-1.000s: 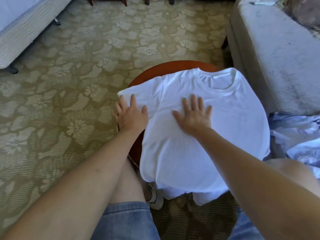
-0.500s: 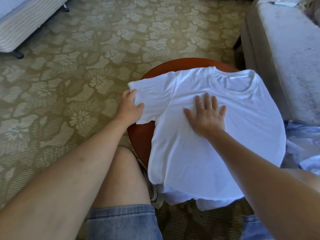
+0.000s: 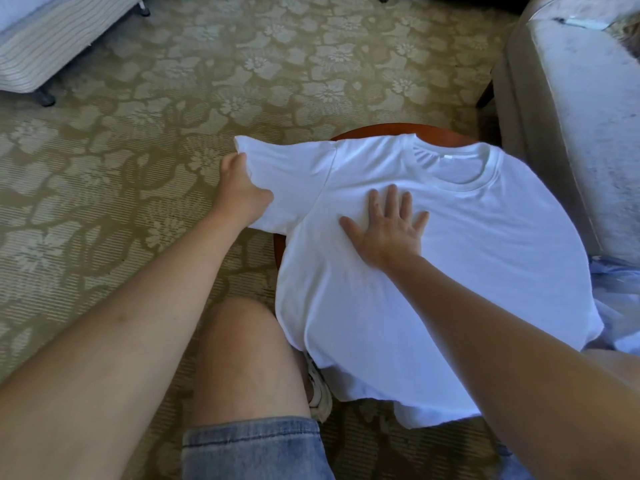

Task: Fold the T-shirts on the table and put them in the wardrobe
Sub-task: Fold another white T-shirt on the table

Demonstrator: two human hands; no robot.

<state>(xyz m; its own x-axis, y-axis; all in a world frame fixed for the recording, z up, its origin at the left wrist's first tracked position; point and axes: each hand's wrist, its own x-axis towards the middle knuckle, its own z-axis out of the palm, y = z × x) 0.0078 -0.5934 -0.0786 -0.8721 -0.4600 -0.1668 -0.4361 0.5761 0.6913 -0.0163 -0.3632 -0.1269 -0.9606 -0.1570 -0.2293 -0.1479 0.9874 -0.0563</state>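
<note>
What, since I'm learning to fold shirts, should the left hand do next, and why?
Probably fold the sleeve inward over the chest: the left hand grips it stretched past the table, while the right hand presses the T-shirt flat.

left hand (image 3: pixel 239 195) gone from flat to gripping the sleeve (image 3: pixel 284 178), sleeve pulled outward (past the table edge)
</note>
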